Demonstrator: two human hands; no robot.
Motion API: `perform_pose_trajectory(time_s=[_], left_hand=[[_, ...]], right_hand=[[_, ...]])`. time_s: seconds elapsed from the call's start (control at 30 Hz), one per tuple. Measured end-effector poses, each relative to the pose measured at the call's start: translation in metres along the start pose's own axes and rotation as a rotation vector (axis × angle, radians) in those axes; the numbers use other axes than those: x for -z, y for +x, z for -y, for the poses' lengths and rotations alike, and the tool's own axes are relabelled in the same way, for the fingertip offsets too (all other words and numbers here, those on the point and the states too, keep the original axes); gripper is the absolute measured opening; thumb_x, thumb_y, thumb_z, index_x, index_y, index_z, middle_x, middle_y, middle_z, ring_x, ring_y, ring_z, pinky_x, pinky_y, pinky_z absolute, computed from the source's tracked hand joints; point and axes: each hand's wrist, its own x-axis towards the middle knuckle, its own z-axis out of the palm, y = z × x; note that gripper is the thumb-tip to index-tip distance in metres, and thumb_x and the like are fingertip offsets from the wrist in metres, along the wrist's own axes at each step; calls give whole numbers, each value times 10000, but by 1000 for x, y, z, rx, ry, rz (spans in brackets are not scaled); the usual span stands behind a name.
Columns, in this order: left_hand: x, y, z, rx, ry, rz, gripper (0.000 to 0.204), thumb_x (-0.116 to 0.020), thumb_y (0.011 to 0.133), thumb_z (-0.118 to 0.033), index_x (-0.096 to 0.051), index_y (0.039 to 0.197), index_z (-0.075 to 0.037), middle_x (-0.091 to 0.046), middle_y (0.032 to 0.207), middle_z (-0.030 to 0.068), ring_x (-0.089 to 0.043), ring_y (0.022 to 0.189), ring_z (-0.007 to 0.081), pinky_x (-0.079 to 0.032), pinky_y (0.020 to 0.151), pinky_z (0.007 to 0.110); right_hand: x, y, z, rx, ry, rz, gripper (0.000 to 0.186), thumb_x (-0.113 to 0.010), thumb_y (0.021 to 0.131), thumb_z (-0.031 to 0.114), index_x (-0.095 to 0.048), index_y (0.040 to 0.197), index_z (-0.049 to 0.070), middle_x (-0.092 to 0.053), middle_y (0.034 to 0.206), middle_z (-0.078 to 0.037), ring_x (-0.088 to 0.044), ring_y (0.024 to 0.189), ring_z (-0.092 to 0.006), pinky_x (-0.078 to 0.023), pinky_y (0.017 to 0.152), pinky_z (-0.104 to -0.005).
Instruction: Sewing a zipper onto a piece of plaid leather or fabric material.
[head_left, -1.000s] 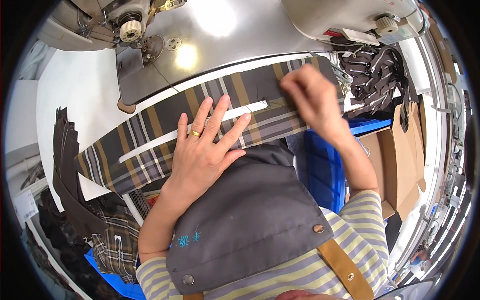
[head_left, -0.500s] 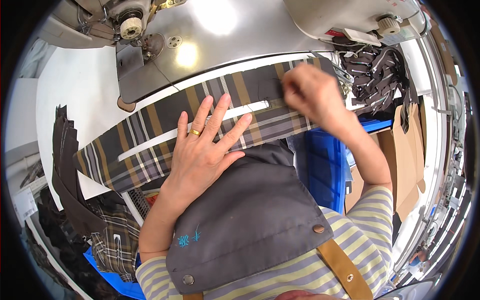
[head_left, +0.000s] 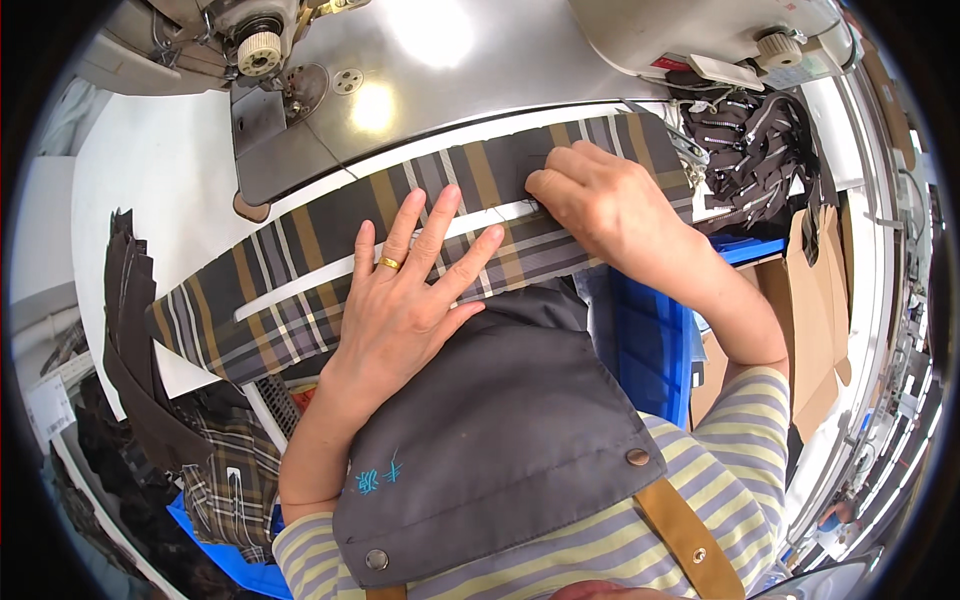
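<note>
A long plaid fabric panel [head_left: 287, 232] in black, tan, grey and white lies flat across the table. A narrow slit runs along its middle, showing white through it. My left hand [head_left: 405, 285], with a ring on one finger, rests flat on the panel over the slit, fingers spread. At the slit's right end my right hand [head_left: 605, 200] is closed, thumb and fingertips together against the cloth. Fine dark thread shows near those fingertips, but what they pinch, if anything, is hidden.
Beyond the panel stands a sewing machine [head_left: 480, 65] with a metal bed. Dark zippers [head_left: 750, 150] are heaped at the right, above a blue bin [head_left: 650, 340] and a cardboard box [head_left: 815, 320]. Dark fabric strips [head_left: 140, 330] and plaid pieces [head_left: 232, 490] hang at the left.
My right hand, blurred before, has moved left and slightly down to the slit's right end, covering it. The left hand and panel stay nearly in place.
</note>
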Motion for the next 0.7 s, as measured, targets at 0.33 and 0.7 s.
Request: perform_pose_trajectory(time_s=[0.33,0.7], left_hand=[[0,0,0,4,-12,-4,744,-773,709,-281,-452,1380,-319,-309,1499,83,-316,1361,315,-358,996,602],[1,0,1,5,-44,1,770,-787,692,-252,-450,1382,-309,-274,1508,135,-311,1366,319,-360,996,599]], right_hand=[[25,-16,-31,-421,134,-109,63,-606,777,5,-585,837,0,-614,787,-77,-590,692,-170,-470,626,-282],[83,-82,-108,-719,-154,-803,145,-651,853,119,-681,950,15,-674,794,-34,-595,735,-61,-478,694,-208]])
